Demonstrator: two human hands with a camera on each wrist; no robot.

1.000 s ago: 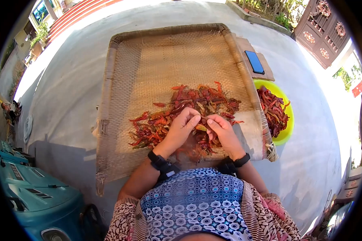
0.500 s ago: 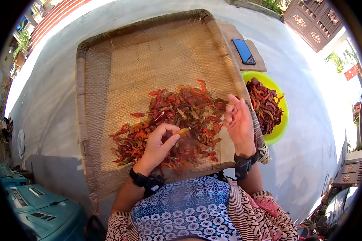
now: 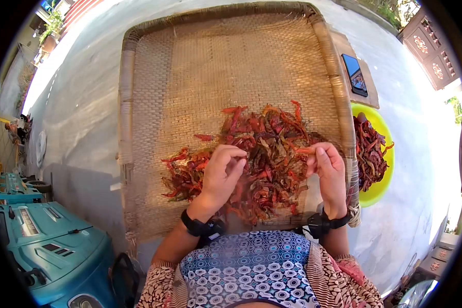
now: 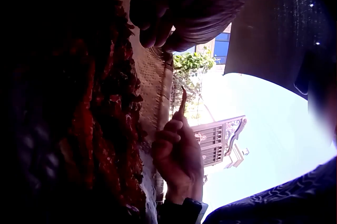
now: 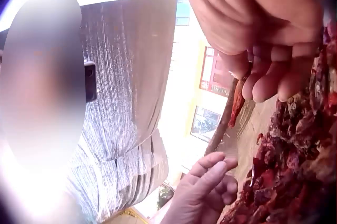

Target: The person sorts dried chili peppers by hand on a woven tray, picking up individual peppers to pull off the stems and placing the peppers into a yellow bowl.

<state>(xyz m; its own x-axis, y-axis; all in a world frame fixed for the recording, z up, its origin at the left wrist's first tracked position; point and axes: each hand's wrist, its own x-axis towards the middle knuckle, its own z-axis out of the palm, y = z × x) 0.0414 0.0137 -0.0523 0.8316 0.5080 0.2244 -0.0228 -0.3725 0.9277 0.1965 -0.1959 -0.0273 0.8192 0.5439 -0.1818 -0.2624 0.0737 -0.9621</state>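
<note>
Yellow bowl (image 3: 372, 198) and woven tray (image 3: 241, 66) hold peppers (image 3: 264, 154); right hand (image 3: 330, 173) pinches one; grip of left hand (image 3: 219, 177) unclear.

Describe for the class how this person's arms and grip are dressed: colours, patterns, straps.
The left sleeve and right sleeve have dark, pebble-like patches on a pale ground and finely striped cuffs; the right also shows pink. A black strap circles each wrist, with a boxy dark device attached. The left grip and right grip are ungloved.
</note>
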